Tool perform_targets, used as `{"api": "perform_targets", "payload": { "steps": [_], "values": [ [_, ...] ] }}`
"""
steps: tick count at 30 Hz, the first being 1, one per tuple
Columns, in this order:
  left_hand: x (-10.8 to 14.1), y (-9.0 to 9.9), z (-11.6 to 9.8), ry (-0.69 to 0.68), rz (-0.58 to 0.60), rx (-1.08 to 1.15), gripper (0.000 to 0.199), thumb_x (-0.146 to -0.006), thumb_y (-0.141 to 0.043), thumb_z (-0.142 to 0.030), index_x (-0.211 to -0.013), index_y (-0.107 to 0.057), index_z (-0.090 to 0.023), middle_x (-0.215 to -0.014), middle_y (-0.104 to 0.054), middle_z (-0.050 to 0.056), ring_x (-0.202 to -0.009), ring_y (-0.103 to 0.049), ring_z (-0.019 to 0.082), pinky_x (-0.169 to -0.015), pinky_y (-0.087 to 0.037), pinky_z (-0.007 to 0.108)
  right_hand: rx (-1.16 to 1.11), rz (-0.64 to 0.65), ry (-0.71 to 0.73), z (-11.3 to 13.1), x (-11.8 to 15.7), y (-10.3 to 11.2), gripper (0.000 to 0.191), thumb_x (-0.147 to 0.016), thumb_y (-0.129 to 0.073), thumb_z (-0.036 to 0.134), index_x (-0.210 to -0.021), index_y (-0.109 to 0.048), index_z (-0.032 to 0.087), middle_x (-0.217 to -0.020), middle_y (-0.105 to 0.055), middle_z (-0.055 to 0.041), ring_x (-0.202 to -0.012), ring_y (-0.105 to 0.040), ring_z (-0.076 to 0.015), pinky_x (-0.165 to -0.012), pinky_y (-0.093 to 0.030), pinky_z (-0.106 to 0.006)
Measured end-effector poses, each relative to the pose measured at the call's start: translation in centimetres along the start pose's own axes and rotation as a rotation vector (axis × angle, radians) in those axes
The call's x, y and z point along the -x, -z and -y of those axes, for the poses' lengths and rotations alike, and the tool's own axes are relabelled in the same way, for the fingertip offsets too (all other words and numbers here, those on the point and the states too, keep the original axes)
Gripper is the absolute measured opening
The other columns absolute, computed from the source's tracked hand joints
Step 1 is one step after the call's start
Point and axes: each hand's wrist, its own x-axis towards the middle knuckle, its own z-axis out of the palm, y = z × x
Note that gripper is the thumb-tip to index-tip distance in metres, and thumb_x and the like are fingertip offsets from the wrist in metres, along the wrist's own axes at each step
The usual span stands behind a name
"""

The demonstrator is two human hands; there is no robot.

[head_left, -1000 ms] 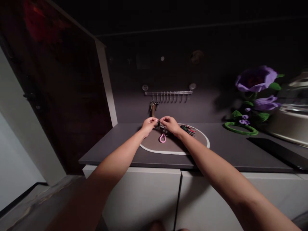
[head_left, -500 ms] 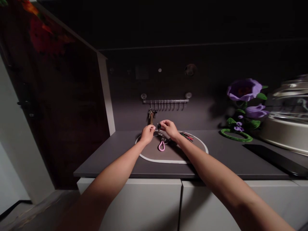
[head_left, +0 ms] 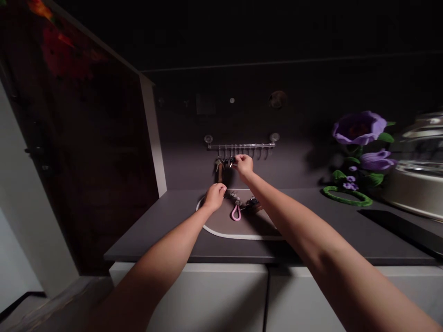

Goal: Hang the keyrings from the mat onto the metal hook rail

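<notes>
My right hand [head_left: 244, 164] is raised to the hook rail [head_left: 242, 146] on the dark wall, its fingers pinched on a small dark key [head_left: 232, 161] just below the hooks. Keys with a brown strap [head_left: 220, 171] hang from the rail's left end. Lower down, my left hand [head_left: 215, 196] is closed over the back left of the oval mat [head_left: 224, 234]; what its fingers hold, if anything, is too small to make out. A pink loop keychain [head_left: 236, 213] lies on the mat, with more keys [head_left: 252, 201] to its right, partly in shadow.
Purple flowers [head_left: 360, 129] with a green ring base [head_left: 346, 197] stand at the right of the counter [head_left: 145, 230]. Beside them are a cream appliance [head_left: 415, 184] and a long black object [head_left: 398, 228]. A dark door is at the left.
My right hand has risen from above the mat to the hooks, carrying the dark key. My left hand has stayed low and dropped slightly. The view has shifted a little.
</notes>
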Motion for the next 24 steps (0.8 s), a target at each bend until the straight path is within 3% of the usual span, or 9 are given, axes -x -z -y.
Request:
{"api": "perform_targets", "payload": {
  "steps": [5,9,18,24],
  "values": [
    [0.0,0.0,0.0,0.012,0.018,-0.017,0.02,-0.078,-0.042,-0.016,-0.074,-0.061,-0.015,-0.079,-0.062,0.006,-0.076,-0.053,0.016,-0.074,-0.04,0.028,0.155,-0.093,0.063,-0.7,-2.0,-1.0,0.031,-0.075,-0.044,0.033,-0.088,-0.06,0.01,-0.075,-0.063,-0.0072,-0.069,-0.058,-0.0129,-0.069,-0.047,-0.025],
    [0.0,0.0,0.1,0.009,0.015,-0.017,0.02,-0.079,-0.042,-0.017,-0.075,-0.062,-0.016,-0.08,-0.063,0.006,-0.077,-0.054,0.016,-0.073,-0.04,0.028,0.187,-0.067,0.069,-1.2,-2.8,-1.4,0.037,-0.075,-0.044,0.036,-0.089,-0.063,0.008,-0.07,-0.064,-0.0076,-0.066,-0.059,-0.0139,-0.068,-0.047,-0.025],
    [-0.2,0.0,0.4,0.017,0.022,-0.03,0.02,-0.079,-0.042,-0.018,-0.074,-0.061,-0.016,-0.079,-0.063,0.006,-0.076,-0.054,0.016,-0.073,-0.04,0.028,0.02,-0.135,-0.094,-0.3,-1.8,-1.7,0.025,-0.073,-0.046,0.02,-0.087,-0.062,0.008,-0.084,-0.063,-0.0104,-0.058,-0.057,-0.0102,-0.051,-0.048,-0.021],
    [-0.2,0.0,0.6,0.026,0.017,-0.035,0.019,-0.079,-0.043,-0.016,-0.074,-0.061,-0.015,-0.079,-0.063,0.007,-0.076,-0.054,0.016,-0.073,-0.04,0.028,0.03,-0.132,-0.101,-0.9,-1.8,-1.3,0.024,-0.073,-0.046,0.019,-0.087,-0.062,0.008,-0.077,-0.063,-0.0081,-0.057,-0.056,-0.0101,-0.052,-0.049,-0.021]
  ]
}}
